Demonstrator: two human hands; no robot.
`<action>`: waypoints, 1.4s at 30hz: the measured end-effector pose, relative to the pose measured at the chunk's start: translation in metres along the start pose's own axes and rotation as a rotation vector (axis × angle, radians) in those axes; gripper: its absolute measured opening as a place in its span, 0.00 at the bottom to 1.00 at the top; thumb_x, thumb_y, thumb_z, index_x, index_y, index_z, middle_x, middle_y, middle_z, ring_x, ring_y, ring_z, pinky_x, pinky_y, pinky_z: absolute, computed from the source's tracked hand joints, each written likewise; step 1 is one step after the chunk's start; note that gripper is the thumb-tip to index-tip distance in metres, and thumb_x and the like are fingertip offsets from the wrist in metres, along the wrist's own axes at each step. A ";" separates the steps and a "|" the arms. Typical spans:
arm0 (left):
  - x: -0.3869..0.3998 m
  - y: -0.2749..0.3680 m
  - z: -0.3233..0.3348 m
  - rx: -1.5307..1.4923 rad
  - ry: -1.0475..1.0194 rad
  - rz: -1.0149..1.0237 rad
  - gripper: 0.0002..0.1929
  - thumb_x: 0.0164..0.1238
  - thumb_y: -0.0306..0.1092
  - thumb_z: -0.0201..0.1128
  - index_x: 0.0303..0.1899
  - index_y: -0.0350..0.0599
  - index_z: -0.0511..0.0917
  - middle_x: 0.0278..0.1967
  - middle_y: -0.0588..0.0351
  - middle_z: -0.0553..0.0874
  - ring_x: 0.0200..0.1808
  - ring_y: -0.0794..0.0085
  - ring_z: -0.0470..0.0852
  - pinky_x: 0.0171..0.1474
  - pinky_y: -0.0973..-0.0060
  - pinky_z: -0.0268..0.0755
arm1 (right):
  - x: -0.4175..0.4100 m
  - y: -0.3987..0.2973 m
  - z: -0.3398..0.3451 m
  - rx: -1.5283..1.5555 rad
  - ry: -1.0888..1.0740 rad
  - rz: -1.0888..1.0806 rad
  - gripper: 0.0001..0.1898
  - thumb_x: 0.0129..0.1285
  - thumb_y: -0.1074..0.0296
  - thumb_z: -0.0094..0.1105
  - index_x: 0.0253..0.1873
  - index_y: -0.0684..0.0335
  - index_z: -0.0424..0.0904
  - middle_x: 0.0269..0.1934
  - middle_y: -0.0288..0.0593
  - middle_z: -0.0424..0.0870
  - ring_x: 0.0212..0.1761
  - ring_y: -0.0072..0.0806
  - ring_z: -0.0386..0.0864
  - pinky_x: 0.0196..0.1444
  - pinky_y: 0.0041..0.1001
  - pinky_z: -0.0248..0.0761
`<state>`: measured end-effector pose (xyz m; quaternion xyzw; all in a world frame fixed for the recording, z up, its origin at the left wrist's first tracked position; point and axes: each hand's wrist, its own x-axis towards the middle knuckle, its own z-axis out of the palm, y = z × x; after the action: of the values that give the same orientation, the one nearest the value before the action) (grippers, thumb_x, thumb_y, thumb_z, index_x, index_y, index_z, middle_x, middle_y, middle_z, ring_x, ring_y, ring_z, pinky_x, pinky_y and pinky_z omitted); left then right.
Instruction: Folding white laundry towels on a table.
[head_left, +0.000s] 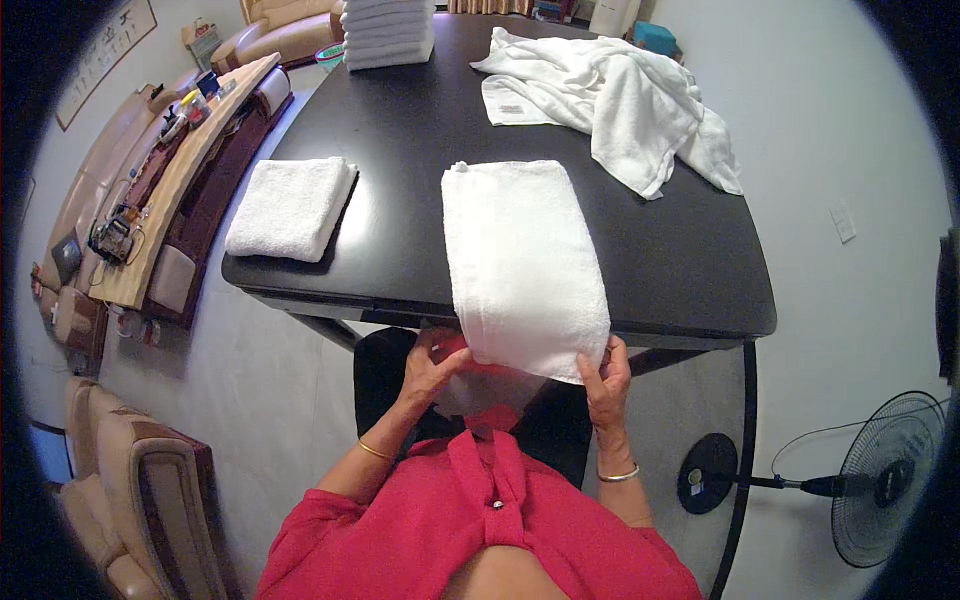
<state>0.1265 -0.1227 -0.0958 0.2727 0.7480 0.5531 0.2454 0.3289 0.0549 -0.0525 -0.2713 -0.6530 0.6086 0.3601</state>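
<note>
A white terry towel (525, 262), folded lengthwise into a strip, lies on the black table (405, 225) with its near end over the front edge. My left hand (435, 367) pinches the near left corner between thumb and fingers. At the near right corner, my right hand (606, 379) grips the cloth, thumb on top. To the left lies a folded white towel (289, 206) near the table's edge. A loose heap of white towels (615, 97) covers the back right, and a stack of folded white towels (388, 34) stands at the back left.
A pedestal fan (885, 480) stands on the floor at the right, near the wall. Left of the table are a long wooden coffee table (195, 161) bearing several items, and sofas (112, 161). An armchair (142, 480) is at the lower left.
</note>
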 end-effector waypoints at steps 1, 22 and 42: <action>0.001 0.000 0.002 -0.003 -0.003 -0.002 0.30 0.55 0.43 0.72 0.55 0.36 0.72 0.50 0.47 0.80 0.52 0.61 0.79 0.57 0.66 0.71 | -0.002 -0.006 0.003 0.039 -0.005 -0.007 0.24 0.64 0.68 0.60 0.61 0.68 0.63 0.45 0.43 0.80 0.47 0.23 0.76 0.51 0.24 0.68; -0.034 0.091 -0.047 -0.645 -0.258 0.077 0.30 0.61 0.20 0.58 0.66 0.42 0.61 0.51 0.51 0.80 0.54 0.73 0.78 0.58 0.74 0.69 | -0.030 -0.105 -0.011 -0.251 -0.511 -0.163 0.27 0.48 0.83 0.59 0.57 0.66 0.74 0.52 0.52 0.80 0.53 0.37 0.81 0.53 0.28 0.72; 0.146 0.129 -0.030 0.039 0.033 0.369 0.14 0.68 0.41 0.61 0.33 0.36 0.76 0.29 0.57 0.77 0.31 0.76 0.73 0.36 0.75 0.69 | 0.172 -0.044 0.018 -0.151 -0.131 -0.088 0.15 0.68 0.59 0.58 0.43 0.69 0.75 0.31 0.36 0.78 0.32 0.16 0.72 0.33 0.22 0.68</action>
<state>0.0175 -0.0136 0.0268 0.4008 0.6997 0.5786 0.1220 0.2159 0.1760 0.0151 -0.2285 -0.7303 0.5577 0.3216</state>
